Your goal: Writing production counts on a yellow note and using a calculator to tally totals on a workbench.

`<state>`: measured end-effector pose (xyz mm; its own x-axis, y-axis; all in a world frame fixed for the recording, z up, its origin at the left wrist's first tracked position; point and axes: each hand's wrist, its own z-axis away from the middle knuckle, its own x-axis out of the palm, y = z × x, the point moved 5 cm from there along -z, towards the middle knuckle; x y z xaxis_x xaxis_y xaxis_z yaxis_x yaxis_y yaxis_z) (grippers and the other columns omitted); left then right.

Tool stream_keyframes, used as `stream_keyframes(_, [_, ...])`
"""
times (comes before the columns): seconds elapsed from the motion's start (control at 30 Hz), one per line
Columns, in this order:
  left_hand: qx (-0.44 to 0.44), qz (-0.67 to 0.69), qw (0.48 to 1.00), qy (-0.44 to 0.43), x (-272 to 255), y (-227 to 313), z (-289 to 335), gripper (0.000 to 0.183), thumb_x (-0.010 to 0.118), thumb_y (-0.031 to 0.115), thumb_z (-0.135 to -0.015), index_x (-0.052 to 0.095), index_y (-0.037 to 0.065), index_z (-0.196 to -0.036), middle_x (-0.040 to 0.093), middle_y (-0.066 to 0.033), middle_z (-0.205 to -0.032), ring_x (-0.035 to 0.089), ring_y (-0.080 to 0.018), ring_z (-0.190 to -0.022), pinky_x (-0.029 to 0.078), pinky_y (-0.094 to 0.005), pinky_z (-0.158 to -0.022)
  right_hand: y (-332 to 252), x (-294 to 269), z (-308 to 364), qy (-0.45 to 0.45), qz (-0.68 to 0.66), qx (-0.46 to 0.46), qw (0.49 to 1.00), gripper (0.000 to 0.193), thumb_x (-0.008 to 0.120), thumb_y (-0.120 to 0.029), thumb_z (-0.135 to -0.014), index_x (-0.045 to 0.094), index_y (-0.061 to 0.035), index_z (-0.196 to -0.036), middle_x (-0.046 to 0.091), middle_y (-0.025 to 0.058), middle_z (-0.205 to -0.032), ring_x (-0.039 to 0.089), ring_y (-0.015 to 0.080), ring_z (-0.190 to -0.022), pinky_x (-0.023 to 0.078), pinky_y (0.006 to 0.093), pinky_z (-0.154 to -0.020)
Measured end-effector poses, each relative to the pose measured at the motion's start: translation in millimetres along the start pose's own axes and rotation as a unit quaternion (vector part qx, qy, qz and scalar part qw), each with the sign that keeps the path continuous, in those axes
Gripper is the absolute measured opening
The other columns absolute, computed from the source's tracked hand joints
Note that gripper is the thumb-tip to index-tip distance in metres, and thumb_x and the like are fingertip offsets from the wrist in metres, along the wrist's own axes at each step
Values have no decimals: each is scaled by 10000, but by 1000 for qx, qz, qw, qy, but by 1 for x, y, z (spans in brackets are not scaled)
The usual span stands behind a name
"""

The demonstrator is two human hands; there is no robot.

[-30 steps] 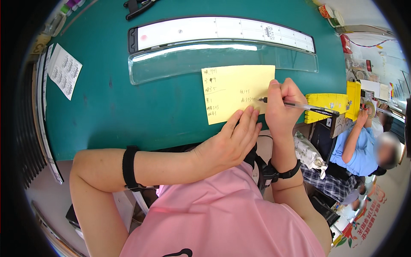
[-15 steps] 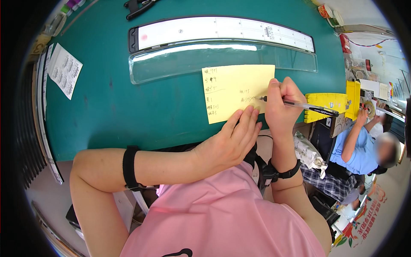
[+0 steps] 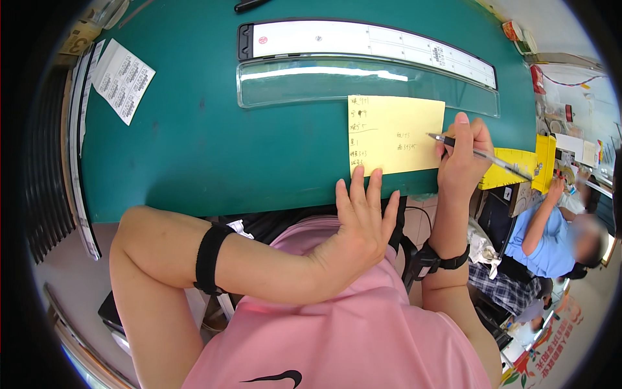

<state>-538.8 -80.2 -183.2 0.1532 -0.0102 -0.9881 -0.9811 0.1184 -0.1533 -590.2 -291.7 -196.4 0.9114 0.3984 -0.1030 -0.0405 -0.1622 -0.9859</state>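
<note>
A yellow sheet of paper (image 3: 389, 123) with handwriting lies near the front edge of the green table. My right hand (image 3: 465, 152) grips a pen (image 3: 486, 155) with a clear barrel, its tip over the right part of the sheet. Fingers spread, my left hand (image 3: 363, 217) rests at the sheet's lower left edge, two fingertips on the paper. Behind the sheet lies a clear plastic cover (image 3: 291, 81), partly under its upper edge, and beyond that a long black tray with a white face (image 3: 337, 35).
White label sheets (image 3: 123, 84) lie at the left of the green table (image 3: 194, 155). A yellow ruler-like piece (image 3: 515, 165) sits at the right edge. A person in a blue shirt (image 3: 541, 233) works further right. A dark tool (image 3: 249, 5) shows at the far edge.
The table scene has shifted right in view. My left fingers have slid toward the sheet's lower left and spread. The pen tip has moved off the written lines to a blank part.
</note>
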Motion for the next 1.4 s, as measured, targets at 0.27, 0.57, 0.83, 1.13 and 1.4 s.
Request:
stream_keyframes(0.27, [-8, -7, 999, 37, 4, 4, -3, 518, 559, 274, -970, 623, -21, -1391, 633, -392, -1362, 639, -593, -1229, 570, -641, -928, -26, 66, 45, -147, 25, -11, 989, 375, 789, -14, -953, 485, -75, -742, 567, -16, -611, 455, 6, -547, 343, 208, -498])
stream_keyframes(0.57, [19, -35, 997, 67, 0, -5, -10, 408, 598, 234, -934, 670, -75, -1192, 701, -388, -1222, 714, -555, -1108, 648, -558, -749, -16, 61, 46, -73, 83, -56, 992, 450, 690, 18, -981, 381, -71, -666, 454, -42, -536, 318, 5, -543, 245, 257, -466])
stream_keyframes(0.83, [28, -39, 996, 70, 1, -6, -10, 368, 614, 213, -910, 700, -93, -1097, 712, -381, -1194, 721, -547, -1095, 649, -558, -732, -23, 67, 45, -79, 159, -147, 973, 455, 655, 64, -944, 350, -62, -630, 431, -11, -498, 324, 16, -490, 248, 273, -428])
stream_keyframes(1.13, [26, -34, 997, 70, -1, -7, -11, 349, 623, 209, -897, 704, -85, -1065, 716, -378, -1188, 723, -548, -1089, 649, -553, -718, -21, 65, 45, -80, 168, -144, 972, 448, 648, 71, -939, 347, -59, -634, 406, -13, -502, 314, 20, -492, 246, 277, -428])
stream_keyframes(1.4, [24, -36, 997, 70, 0, -7, -11, 346, 620, 214, -902, 703, -80, -1063, 718, -371, -1196, 719, -551, -1097, 650, -557, -721, -22, 65, 45, -80, 153, -131, 976, 446, 640, 78, -933, 338, -55, -633, 401, -15, -507, 313, 20, -494, 242, 285, -423])
